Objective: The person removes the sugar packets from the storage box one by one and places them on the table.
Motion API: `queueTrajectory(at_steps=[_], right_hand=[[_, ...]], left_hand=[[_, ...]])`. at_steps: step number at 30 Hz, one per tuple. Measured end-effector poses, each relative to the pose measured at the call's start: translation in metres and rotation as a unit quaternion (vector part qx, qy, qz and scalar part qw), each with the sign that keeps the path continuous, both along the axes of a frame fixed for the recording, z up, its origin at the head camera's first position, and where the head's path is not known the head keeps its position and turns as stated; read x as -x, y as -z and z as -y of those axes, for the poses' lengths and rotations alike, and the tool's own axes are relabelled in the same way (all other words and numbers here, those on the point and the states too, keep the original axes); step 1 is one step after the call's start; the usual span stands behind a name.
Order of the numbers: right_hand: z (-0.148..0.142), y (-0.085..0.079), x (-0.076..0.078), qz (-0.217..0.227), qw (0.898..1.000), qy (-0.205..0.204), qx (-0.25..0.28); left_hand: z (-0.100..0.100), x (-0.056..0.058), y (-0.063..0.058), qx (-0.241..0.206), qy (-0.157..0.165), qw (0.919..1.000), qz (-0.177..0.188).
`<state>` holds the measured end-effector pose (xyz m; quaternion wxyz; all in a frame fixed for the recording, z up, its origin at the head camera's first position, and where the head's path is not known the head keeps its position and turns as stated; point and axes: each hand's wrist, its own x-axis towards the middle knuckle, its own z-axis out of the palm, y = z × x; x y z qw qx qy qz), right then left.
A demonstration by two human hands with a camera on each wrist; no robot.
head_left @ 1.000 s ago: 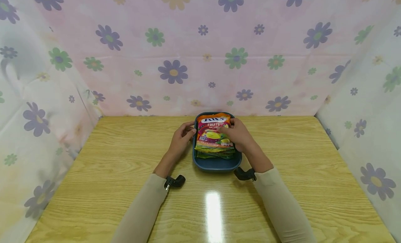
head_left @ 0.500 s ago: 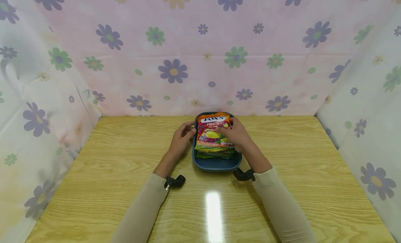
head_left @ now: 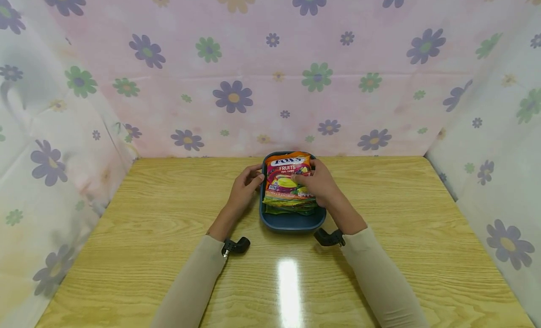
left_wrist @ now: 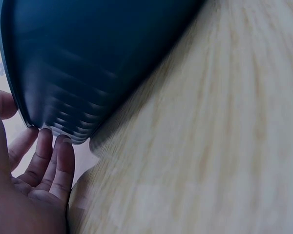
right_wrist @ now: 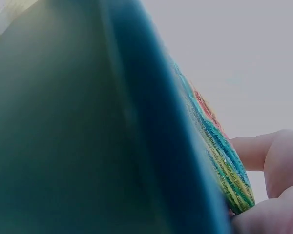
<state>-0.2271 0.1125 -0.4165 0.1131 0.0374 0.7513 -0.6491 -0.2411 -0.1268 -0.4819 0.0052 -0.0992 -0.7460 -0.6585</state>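
Pinching the candy packet with the right hand, with thumb on the printed face and fingers at the right edge by the rim (partly hidden, cannot tell how far under). Touching the blue tub on the opposite side with the left hand: fingers slightly bent and a little apart, tips on the outer wall, thumb at the rim; cannot tell how hard pressed. Log packet as inside the tub, face up toward the far end, on top of green packets, with bare tub floor at the near end. Compared with a second ago, showing almost no change: same grip, same tub spot, only a tiny inward drift at the right wrist. Reads, as a judgement, like steadying the packet rather than lifting. Further out, resting on the wood-grain table near its far edge, just in front of the flowered curtain.
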Motion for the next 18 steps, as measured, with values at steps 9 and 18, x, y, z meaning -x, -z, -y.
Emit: queueTrajectory(at_steps=[9, 18], right_hand=[[-0.005, -0.003, 0.0, 0.0, 1.0, 0.0, 0.011], [-0.02, -0.011, 0.002, 0.009, 1.0, 0.007, 0.001]], left_hand=[[0.0, 0.006, 0.013, -0.001, -0.003, 0.9999, -0.015], [0.0, 0.006, 0.013, 0.0, -0.009, 0.9998, -0.02]])
